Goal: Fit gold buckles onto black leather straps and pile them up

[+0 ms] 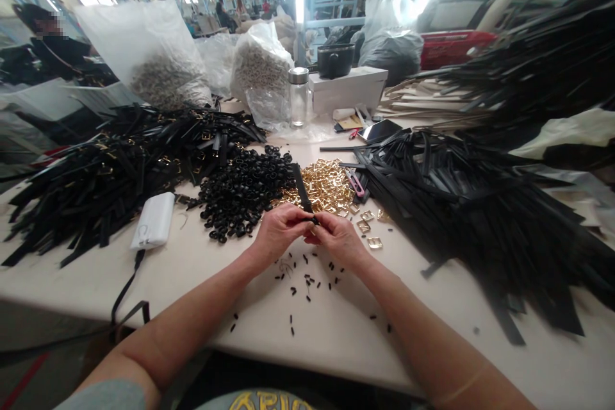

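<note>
My left hand (283, 229) and my right hand (339, 237) meet over the table, both closed on one black strap (302, 189). The strap's free end points away from me, across a pile of gold buckles (327, 182). Whatever lies between the fingertips is mostly hidden. Left of the buckles is a heap of small black loops (245, 186). Several loose buckles (375, 243) rest to the right of my right hand. Small black bits (307, 278) are scattered on the tabletop below my hands.
Black straps (461, 192) are heaped on the right, and straps with buckles (110, 166) on the left. A white power bank (154, 221) with a cable lies at left. Behind stand a glass bottle (298, 99), a white box (346, 86) and filled plastic bags (264, 64).
</note>
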`<state>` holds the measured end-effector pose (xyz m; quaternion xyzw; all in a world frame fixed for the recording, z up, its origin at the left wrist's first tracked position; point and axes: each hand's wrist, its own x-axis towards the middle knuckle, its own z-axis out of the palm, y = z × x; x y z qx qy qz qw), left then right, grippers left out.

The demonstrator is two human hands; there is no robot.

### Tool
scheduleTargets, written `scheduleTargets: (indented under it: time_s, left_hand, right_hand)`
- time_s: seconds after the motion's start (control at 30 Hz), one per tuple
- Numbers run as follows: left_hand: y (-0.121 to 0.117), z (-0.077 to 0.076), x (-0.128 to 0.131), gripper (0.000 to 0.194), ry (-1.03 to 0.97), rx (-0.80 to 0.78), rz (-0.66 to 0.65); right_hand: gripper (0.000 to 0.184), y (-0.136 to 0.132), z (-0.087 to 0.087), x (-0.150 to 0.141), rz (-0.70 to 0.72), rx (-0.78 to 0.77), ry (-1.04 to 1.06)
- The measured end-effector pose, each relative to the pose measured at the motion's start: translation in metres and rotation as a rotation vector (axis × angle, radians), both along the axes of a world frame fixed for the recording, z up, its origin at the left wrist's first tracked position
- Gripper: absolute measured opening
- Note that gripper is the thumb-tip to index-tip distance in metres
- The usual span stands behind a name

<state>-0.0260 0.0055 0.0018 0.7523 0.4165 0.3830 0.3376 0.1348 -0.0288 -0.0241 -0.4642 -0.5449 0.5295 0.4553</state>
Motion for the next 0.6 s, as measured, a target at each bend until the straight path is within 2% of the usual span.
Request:
scheduleTargets:
  time_s: [0.13, 0.3, 0.37, 0.47, 0.6]
  left_hand:
    - [0.0, -0.003, 0.0, 0.013, -0.059, -0.047, 0.001]
    - [0.001, -0.008, 0.0, 0.019, -0.333, -0.293, -0.071]
    - [0.0, -0.009, 0.001, 0.018, -0.385, -0.344, -0.079]
    - [-0.001, -0.007, 0.001, 0.017, -0.353, -0.294, -0.058]
    - [-0.002, -0.008, 0.0, 0.012, -0.21, -0.15, -0.062]
  right_hand:
    - [0.021, 0.0, 0.004, 0.002, 0.012, 0.031, 0.005]
    - [0.025, 0.0, 0.011, 0.005, 0.033, 0.102, -0.099]
    - [0.026, 0.0, 0.012, 0.006, 0.052, 0.115, -0.09]
    - [0.027, -0.001, 0.011, 0.006, 0.049, 0.127, -0.098]
    - [0.023, -0.001, 0.01, 0.007, -0.019, 0.211, -0.231]
